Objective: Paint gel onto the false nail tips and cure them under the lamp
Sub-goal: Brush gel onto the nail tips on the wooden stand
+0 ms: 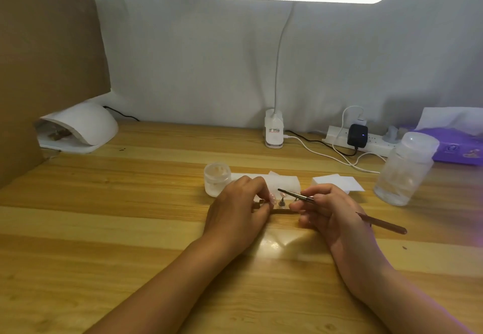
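While right fingers pinch the slim dark brush, our left fingers grip the brown stand, sparing the likely brittle pink nail tip beside them.

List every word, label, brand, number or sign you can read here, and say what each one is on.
No text can be read.
White clip base of the desk lamp: small label with dark and red print, too blurred to read.
Purple tissue pack: round emblem and print, too blurred to read.
White dome-shaped curing lamp, clear plastic bottle, small translucent jar: no print visible.
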`<move>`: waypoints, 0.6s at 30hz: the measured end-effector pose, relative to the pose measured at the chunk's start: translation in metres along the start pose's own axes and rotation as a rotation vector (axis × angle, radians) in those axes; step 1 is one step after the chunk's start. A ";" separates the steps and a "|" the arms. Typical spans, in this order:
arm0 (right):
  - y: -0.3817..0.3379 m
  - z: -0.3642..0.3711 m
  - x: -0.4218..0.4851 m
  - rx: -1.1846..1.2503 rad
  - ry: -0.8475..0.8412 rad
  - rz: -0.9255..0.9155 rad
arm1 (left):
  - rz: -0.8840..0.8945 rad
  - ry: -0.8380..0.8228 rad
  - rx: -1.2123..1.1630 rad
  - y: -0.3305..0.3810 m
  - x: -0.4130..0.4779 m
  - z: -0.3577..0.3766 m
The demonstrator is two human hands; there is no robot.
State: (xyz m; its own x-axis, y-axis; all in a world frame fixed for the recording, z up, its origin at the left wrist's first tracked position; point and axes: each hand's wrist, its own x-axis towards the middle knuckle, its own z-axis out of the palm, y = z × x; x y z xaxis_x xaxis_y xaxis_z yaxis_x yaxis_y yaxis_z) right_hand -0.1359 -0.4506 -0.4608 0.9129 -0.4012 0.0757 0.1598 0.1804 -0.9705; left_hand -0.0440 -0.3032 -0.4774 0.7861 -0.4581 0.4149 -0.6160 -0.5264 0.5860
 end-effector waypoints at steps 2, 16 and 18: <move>0.000 -0.001 0.000 0.008 -0.011 -0.004 | 0.028 0.021 0.023 0.001 -0.001 0.001; -0.001 -0.004 -0.002 -0.078 -0.061 -0.004 | 0.072 0.014 -0.192 -0.005 -0.001 0.003; -0.002 -0.002 -0.003 -0.101 -0.069 -0.009 | 0.074 0.010 -0.196 -0.005 -0.001 0.003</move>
State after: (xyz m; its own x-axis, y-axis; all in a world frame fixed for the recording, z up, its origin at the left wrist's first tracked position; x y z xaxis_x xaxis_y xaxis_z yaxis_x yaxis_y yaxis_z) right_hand -0.1398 -0.4519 -0.4598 0.9356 -0.3393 0.0971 0.1329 0.0838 -0.9876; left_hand -0.0419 -0.3021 -0.4832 0.7401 -0.4830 0.4678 -0.6512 -0.3414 0.6778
